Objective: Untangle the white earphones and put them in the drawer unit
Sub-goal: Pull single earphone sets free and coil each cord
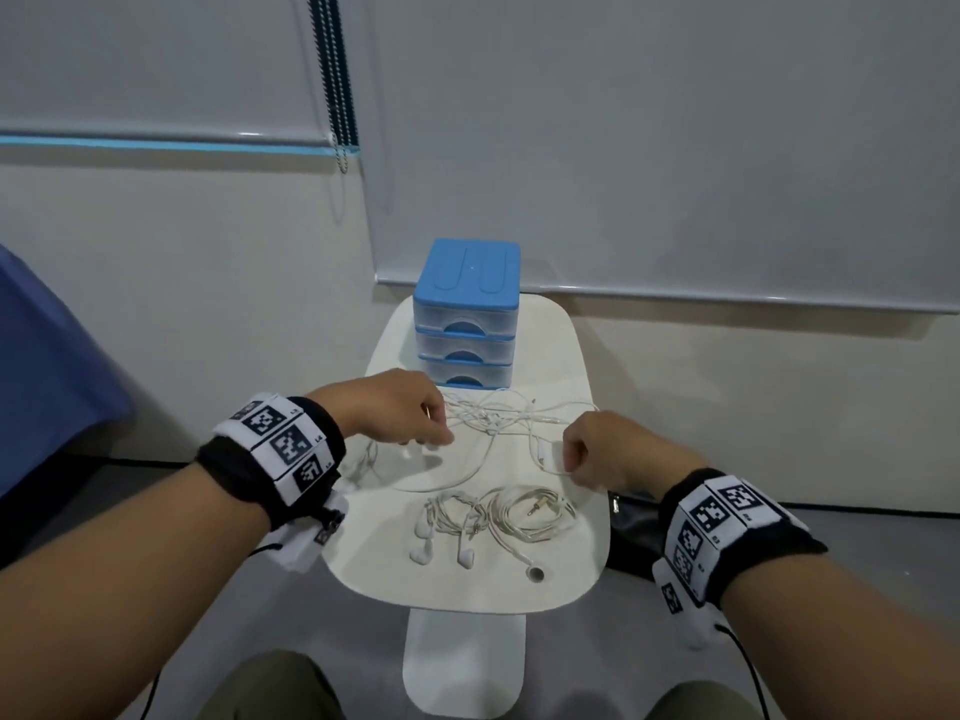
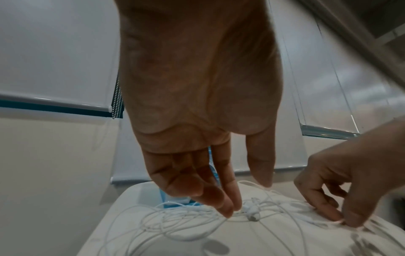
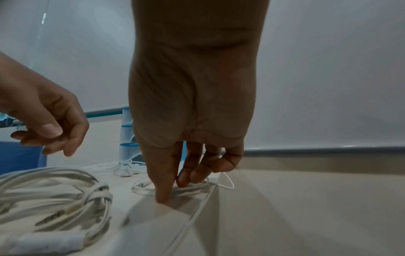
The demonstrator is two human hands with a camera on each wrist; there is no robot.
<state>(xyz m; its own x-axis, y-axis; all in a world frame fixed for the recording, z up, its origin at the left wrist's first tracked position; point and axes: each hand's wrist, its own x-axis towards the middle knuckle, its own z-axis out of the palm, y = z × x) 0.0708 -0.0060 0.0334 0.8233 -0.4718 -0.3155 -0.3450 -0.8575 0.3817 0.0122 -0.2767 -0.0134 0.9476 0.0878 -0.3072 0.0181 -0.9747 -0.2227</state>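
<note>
Earphones in 2 lots lie on the small white table (image 1: 587,558). Nearest the person, a bundle of coiled earphones (image 1: 498,517) rests at the near edge, its loops bunched side by side, its buds pointing toward the person and a metal plug lying inside the right-hand coil. Just beyond it the tangled white earphones (image 1: 493,428) spread loosely across the middle of the table, with thin cords crossing one another and a knot of cords and small parts near the centre.

Both hands work on this tangle from above. The right hand (image 1: 608,452) sits at the table's right edge; the right wrist view shows its thumb and fingertips (image 3: 186,178) closed in a pinch on a strand of cord, with 1 loop hanging over the edge. The left hand (image 1: 395,407) is over the left part of the tangle; in the left wrist view its fingers (image 2: 221,202) point down, lightly bent, tips touching the cords by the knot, while the thumb stands apart. Whether it actually grips a strand I cannot tell.

Farther back, touching the far reach of the tangle, stands the drawer unit (image 1: 465,317), blue-topped with 3 clear drawers, all closed. Behind it are a wall and 2 pale roller blinds (image 1: 675,148).
</note>
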